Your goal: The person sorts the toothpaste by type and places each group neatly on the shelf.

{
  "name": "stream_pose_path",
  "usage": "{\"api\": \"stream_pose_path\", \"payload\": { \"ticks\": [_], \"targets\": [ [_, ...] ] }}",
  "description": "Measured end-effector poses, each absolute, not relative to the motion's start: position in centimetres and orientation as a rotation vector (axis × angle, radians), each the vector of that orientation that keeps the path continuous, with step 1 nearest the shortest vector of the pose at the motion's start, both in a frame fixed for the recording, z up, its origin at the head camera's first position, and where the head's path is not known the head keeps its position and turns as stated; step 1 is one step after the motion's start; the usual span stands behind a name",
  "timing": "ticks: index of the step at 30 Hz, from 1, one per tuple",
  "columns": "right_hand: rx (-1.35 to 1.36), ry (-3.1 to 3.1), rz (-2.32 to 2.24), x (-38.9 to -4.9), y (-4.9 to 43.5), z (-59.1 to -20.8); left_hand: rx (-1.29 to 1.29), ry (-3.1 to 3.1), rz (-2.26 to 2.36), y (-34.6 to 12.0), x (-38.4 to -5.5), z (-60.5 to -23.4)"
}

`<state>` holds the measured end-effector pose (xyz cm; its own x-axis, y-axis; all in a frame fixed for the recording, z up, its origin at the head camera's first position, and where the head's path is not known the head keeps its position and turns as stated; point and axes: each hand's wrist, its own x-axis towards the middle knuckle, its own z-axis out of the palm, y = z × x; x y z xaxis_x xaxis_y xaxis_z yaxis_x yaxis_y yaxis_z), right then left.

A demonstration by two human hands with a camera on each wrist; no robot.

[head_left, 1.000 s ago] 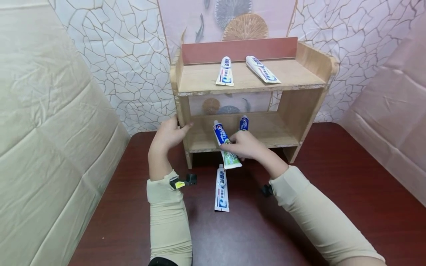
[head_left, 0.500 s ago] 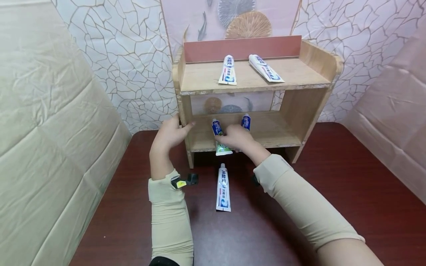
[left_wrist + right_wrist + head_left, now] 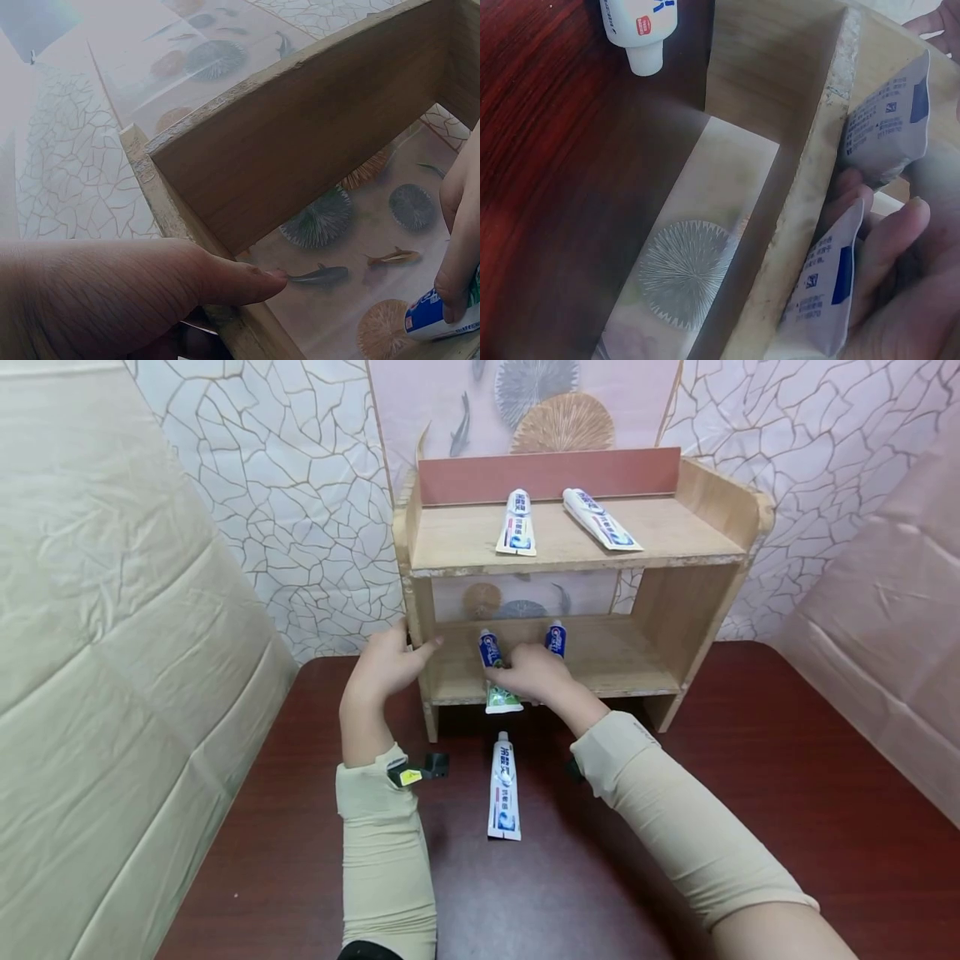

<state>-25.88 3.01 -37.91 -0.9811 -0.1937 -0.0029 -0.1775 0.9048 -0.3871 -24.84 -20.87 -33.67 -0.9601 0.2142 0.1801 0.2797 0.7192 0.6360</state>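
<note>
My left hand [image 3: 384,667] grips the left side panel [image 3: 176,217] of a small wooden shelf unit, thumb inside and fingers behind the panel. My right hand [image 3: 536,675] holds a blue-and-green toothpaste tube [image 3: 504,697] at the lower shelf [image 3: 622,664], its cap toward the back and its flat end over the front edge. Just right of that hand, a second blue toothpaste tube [image 3: 556,639] lies on the same shelf, partly hidden by the hand. In the right wrist view, the flat ends of the held tube [image 3: 889,120] and the second tube [image 3: 821,292] stick out past the edge.
Two white toothpaste tubes, a left one [image 3: 517,525] and a right one [image 3: 600,520], lie on the upper shelf [image 3: 675,531]. Another white toothpaste tube [image 3: 504,789] lies on the dark red table [image 3: 247,827] before the unit. Patterned cloth [image 3: 300,502] hangs behind.
My right hand has moved forward and slightly left, bringing the blue-and-green toothpaste tube from in front of the unit onto the lower shelf. My left hand has kept its grip on the side panel.
</note>
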Motion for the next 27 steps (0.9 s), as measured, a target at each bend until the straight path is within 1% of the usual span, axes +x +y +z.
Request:
{"api": "stream_pose_path", "payload": {
  "ticks": [12,17,21,27],
  "targets": [
    [-0.342,3.096,-0.759,-24.8,3.6,-37.8,-0.41,-2.831,-1.064,-20.8,-25.0,-33.7],
    [-0.479,3.248,-0.751,-23.7,3.6,-38.0,-0.407,-2.824,-1.097,-20.8,-25.0,-33.8],
    [-0.585,3.279,-0.843,-21.6,3.6,-38.5,-0.406,-2.833,-1.108,-20.8,-25.0,-33.7],
    [-0.675,3.196,-0.958,-18.2,4.1,-40.7,-0.4,-2.835,-1.102,-20.9,-25.0,-33.9]
  ]
}}
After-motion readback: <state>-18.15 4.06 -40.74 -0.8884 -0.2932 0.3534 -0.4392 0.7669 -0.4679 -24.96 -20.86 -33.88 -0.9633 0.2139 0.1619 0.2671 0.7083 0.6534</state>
